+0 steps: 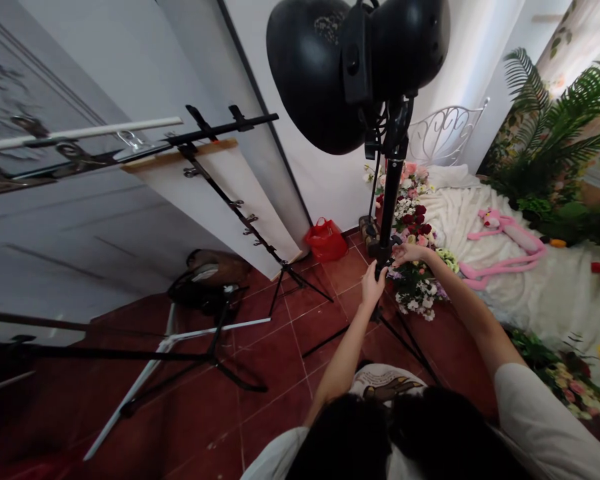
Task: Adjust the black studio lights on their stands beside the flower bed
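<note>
A large black studio lamp (313, 73) tops a black light stand (391, 200) directly in front of me. My left hand (373, 283) is wrapped round the stand's pole from the left, at a black joint. From the right, my right hand (409, 254) reaches the same joint a little higher, its fingers bent at a small knob beside the pole. The stand's legs (405, 343) spread over the floor below my hands. Some fingertips are hidden by the pole.
Left are a backdrop stand (225, 193) with clips, white and black tripod legs (180, 337), and a dark bag (220, 270). A red plastic bag (326, 240) sits by the wall. Right are flowers (420, 293) and a bed (555, 293) with a pink plush toy (525, 237).
</note>
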`<state>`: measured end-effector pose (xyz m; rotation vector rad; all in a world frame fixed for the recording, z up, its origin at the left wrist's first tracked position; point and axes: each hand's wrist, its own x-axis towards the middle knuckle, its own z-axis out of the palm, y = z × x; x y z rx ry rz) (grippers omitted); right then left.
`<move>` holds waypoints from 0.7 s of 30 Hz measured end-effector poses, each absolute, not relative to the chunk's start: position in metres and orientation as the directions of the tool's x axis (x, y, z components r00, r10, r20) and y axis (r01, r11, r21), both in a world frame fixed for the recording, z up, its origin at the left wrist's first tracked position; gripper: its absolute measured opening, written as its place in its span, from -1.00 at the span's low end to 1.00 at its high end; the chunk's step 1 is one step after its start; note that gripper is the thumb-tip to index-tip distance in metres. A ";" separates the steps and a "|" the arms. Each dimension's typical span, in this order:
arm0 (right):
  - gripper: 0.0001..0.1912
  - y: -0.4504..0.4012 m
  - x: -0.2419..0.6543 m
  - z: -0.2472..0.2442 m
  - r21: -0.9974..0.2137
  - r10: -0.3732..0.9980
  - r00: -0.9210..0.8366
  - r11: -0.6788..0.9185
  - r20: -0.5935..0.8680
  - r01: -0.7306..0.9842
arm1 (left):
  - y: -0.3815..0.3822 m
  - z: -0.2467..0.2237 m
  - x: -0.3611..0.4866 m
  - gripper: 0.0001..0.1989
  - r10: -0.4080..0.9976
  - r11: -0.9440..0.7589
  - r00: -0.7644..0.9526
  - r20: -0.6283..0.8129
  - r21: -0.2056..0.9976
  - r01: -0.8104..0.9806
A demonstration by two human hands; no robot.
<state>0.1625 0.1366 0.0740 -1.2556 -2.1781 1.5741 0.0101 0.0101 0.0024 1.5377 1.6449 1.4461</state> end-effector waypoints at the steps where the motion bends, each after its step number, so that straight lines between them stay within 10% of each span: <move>1: -0.69 0.138 0.164 0.072 -0.854 0.709 -0.643 0.112 -0.289 0.508 | 0.010 0.002 0.010 -0.54 0.908 -0.175 -0.281 0.312 0.889 0.424; 11: -0.71 0.152 0.156 0.071 -0.729 0.690 -0.676 0.320 -0.259 0.605 | 0.010 0.007 0.009 -0.55 0.905 -0.180 -0.280 0.321 0.885 0.430; 21: -0.76 0.049 0.153 0.045 -0.809 0.857 -0.433 0.453 0.280 0.374 | 0.011 0.006 0.009 -0.60 0.906 -0.194 -0.270 0.325 0.888 0.417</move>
